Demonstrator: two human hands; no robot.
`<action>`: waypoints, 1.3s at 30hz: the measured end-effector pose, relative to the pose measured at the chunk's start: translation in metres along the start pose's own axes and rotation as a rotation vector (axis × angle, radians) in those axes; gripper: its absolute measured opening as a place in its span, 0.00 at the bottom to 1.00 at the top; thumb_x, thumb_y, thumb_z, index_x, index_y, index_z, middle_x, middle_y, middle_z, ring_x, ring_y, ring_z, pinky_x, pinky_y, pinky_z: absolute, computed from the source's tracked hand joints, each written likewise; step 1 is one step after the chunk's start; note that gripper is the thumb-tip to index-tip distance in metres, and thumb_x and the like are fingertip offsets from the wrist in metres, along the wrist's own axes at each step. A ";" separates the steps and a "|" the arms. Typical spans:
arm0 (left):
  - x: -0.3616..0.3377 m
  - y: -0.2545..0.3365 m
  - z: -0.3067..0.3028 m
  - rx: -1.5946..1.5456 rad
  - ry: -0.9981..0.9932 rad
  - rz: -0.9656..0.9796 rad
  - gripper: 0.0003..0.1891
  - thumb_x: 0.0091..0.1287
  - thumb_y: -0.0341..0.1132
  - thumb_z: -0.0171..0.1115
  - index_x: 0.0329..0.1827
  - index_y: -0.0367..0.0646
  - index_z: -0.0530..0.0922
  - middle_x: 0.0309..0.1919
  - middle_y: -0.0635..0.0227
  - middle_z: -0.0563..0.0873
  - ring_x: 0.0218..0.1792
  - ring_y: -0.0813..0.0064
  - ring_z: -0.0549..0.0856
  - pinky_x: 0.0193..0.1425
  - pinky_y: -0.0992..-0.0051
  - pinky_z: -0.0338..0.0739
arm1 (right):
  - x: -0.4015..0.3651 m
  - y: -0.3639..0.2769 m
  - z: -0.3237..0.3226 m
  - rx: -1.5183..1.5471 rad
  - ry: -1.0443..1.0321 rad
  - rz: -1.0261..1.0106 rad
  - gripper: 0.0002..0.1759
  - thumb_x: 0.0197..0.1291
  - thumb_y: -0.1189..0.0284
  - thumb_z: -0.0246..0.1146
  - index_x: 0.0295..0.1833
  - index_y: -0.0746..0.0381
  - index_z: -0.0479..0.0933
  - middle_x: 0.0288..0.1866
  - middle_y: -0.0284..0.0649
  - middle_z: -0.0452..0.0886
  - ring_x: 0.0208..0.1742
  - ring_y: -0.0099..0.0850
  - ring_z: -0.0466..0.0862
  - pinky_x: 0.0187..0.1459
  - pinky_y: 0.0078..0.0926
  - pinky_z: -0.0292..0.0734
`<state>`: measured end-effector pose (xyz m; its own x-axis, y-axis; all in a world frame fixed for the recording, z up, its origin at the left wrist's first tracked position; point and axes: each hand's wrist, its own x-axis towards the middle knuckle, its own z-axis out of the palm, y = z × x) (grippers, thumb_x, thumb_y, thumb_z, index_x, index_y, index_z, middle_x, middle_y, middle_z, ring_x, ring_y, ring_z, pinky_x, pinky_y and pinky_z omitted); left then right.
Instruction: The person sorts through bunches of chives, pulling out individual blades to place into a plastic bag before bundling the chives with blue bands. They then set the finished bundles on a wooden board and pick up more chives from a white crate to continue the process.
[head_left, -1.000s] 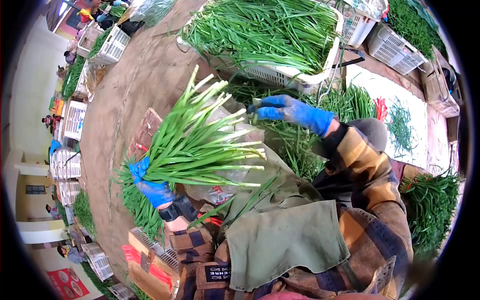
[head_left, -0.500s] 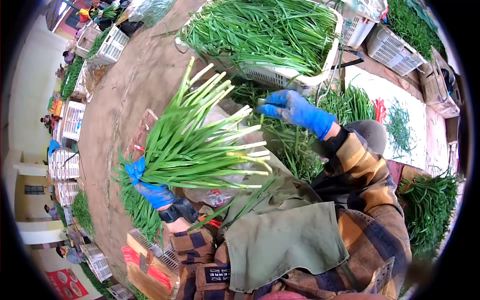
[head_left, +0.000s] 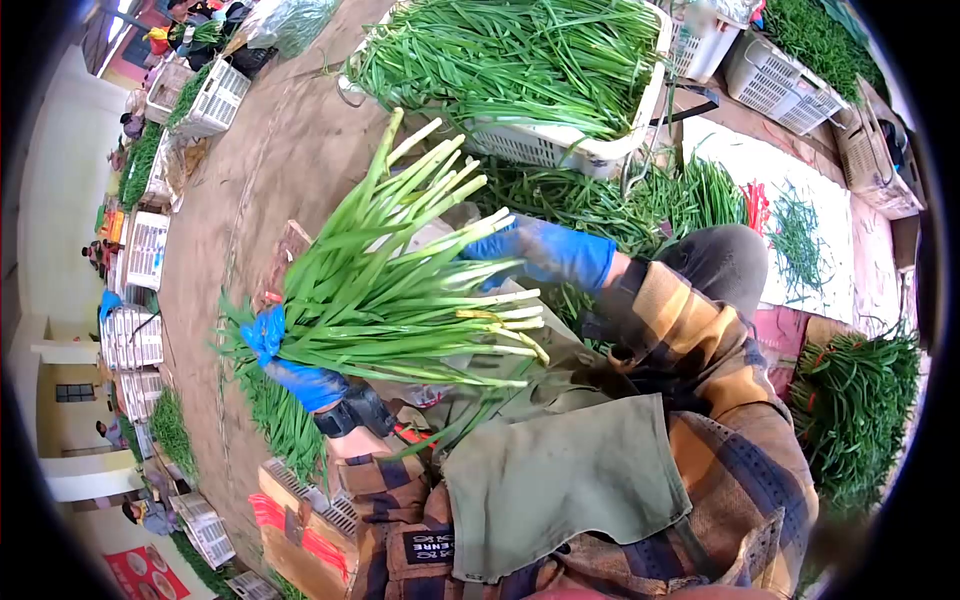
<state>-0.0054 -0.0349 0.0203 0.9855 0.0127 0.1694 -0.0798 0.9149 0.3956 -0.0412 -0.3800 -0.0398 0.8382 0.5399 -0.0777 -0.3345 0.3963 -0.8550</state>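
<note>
My left hand (head_left: 290, 365), in a blue glove, is closed around the leafy part of a large bunch of garlic chives (head_left: 370, 270). The pale cut stalk ends fan out up and to the right, uneven in length. My right hand (head_left: 545, 250), also blue-gloved, is at the stalks on the right side of the bunch. Its fingers are partly behind the stalks and blurred, so their grip is hidden. Below the bunch, a green apron (head_left: 570, 480) covers my lap, with a few loose leaves near its upper left edge.
A white crate (head_left: 600, 150) heaped with chives stands ahead. Loose greens (head_left: 580, 205) lie between it and my knee. On the right are a white sheet (head_left: 840, 230) with red ties (head_left: 757, 207) and a tied pile (head_left: 855, 420). A wooden box (head_left: 300, 540) with red strips stands lower left.
My right hand has moved left and slightly down, from beside the stalk ends to in among them. The left hand still holds the bunch in nearly the same place.
</note>
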 end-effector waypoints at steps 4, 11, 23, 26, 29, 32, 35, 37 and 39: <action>0.000 0.014 -0.026 0.027 -0.219 -0.078 0.16 0.75 0.41 0.39 0.25 0.53 0.63 0.23 0.79 0.65 0.27 0.83 0.66 0.39 0.76 0.64 | -0.009 -0.002 -0.053 0.195 -0.156 -0.274 0.12 0.64 0.68 0.57 0.47 0.63 0.78 0.34 0.32 0.81 0.28 0.21 0.75 0.29 0.18 0.72; -0.014 0.008 -0.007 0.089 0.120 0.095 0.19 0.72 0.38 0.48 0.18 0.52 0.61 0.18 0.77 0.66 0.24 0.80 0.66 0.36 0.75 0.64 | -0.049 -0.029 -0.042 -0.689 0.401 -0.023 0.15 0.64 0.64 0.58 0.35 0.66 0.80 0.26 0.37 0.82 0.26 0.25 0.80 0.30 0.24 0.75; -0.001 -0.004 0.015 -0.093 -0.034 0.106 0.20 0.70 0.39 0.50 0.17 0.53 0.60 0.14 0.78 0.62 0.22 0.81 0.64 0.36 0.76 0.63 | -0.010 -0.034 0.050 -1.448 0.437 -0.125 0.22 0.51 0.52 0.66 0.41 0.60 0.81 0.35 0.45 0.80 0.39 0.45 0.79 0.43 0.39 0.75; -0.002 0.000 0.006 -0.036 0.018 0.127 0.20 0.70 0.39 0.51 0.17 0.53 0.60 0.15 0.78 0.63 0.22 0.81 0.65 0.37 0.75 0.64 | -0.001 -0.005 0.021 -0.984 0.407 -0.211 0.23 0.55 0.48 0.63 0.42 0.58 0.82 0.35 0.43 0.83 0.37 0.41 0.82 0.40 0.34 0.76; -0.007 0.000 0.006 0.007 0.079 0.152 0.20 0.69 0.39 0.52 0.17 0.53 0.60 0.16 0.77 0.65 0.23 0.80 0.66 0.39 0.74 0.65 | -0.004 0.002 0.013 -0.811 0.216 -0.034 0.23 0.59 0.49 0.61 0.48 0.55 0.81 0.40 0.43 0.84 0.40 0.33 0.83 0.45 0.30 0.76; -0.008 -0.001 -0.009 0.065 -0.072 0.108 0.17 0.68 0.35 0.50 0.18 0.51 0.62 0.19 0.76 0.69 0.26 0.80 0.69 0.41 0.75 0.68 | 0.002 0.019 0.023 -0.430 0.100 -0.145 0.22 0.56 0.58 0.67 0.53 0.59 0.79 0.45 0.42 0.83 0.43 0.28 0.83 0.49 0.25 0.76; -0.009 0.000 -0.015 0.131 0.007 0.167 0.17 0.69 0.36 0.50 0.19 0.51 0.63 0.20 0.76 0.72 0.28 0.79 0.72 0.44 0.75 0.69 | 0.002 0.023 0.030 -0.581 0.178 -0.245 0.21 0.56 0.61 0.67 0.53 0.60 0.78 0.46 0.42 0.83 0.45 0.28 0.82 0.50 0.24 0.75; -0.010 -0.005 -0.008 0.189 0.100 0.227 0.17 0.69 0.38 0.51 0.19 0.51 0.63 0.20 0.76 0.72 0.27 0.79 0.72 0.43 0.74 0.69 | 0.001 0.026 0.035 -0.609 0.211 -0.256 0.20 0.57 0.62 0.66 0.52 0.61 0.78 0.45 0.41 0.83 0.44 0.27 0.81 0.50 0.25 0.75; -0.013 -0.013 0.001 0.221 0.301 0.316 0.19 0.70 0.40 0.52 0.18 0.52 0.61 0.17 0.76 0.67 0.24 0.81 0.68 0.39 0.73 0.67 | 0.001 0.029 0.036 -0.538 0.177 -0.294 0.19 0.59 0.63 0.65 0.52 0.61 0.77 0.43 0.39 0.83 0.41 0.26 0.81 0.49 0.25 0.76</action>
<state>-0.0172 -0.0472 0.0135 0.9049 0.4218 0.0568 -0.3799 0.7402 0.5548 -0.0655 -0.3412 -0.0457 0.9358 0.3167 0.1551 0.1448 0.0560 -0.9879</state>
